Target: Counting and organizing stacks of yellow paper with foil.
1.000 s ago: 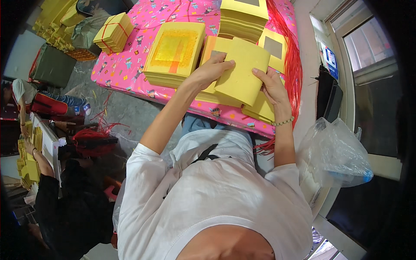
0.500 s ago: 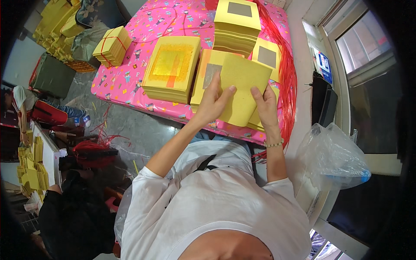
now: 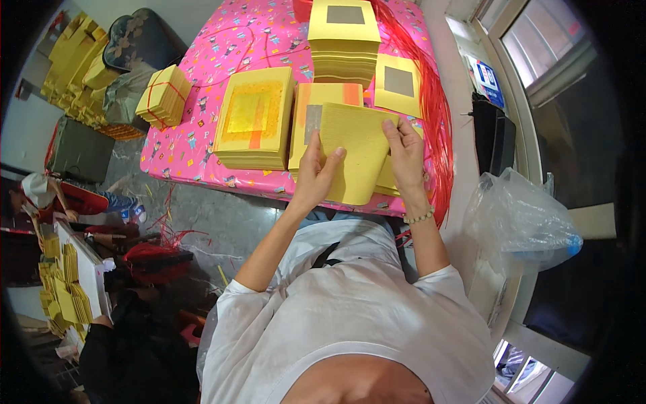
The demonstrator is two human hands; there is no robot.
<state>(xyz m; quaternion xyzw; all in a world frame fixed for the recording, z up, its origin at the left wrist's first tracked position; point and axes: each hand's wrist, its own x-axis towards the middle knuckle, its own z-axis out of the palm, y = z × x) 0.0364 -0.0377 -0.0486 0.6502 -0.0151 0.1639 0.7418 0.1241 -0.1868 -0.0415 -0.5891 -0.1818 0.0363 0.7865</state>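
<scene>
Between my hands is a blank yellow sheet or thin wad of paper, tilted above the table edge. My left hand grips its left side, thumb on the front. At its upper right corner, my right hand pinches it between thumb and fingers. Partly hidden behind it lies a paper stack with an orange band and grey square. To the left stands a thick paper stack with a gold square. A tall stack with a grey square rises farther back, and a lower grey-squared paper lies beside it.
Long red strands hang along the right side of the pink patterned table. A red-tied paper bundle sits at its left edge. A clear plastic bag is at the right. Other people work at the left beside paper piles.
My right hand has shifted up from the paper's right side to its upper right corner. The view has shifted slightly. My left hand keeps its hold.
</scene>
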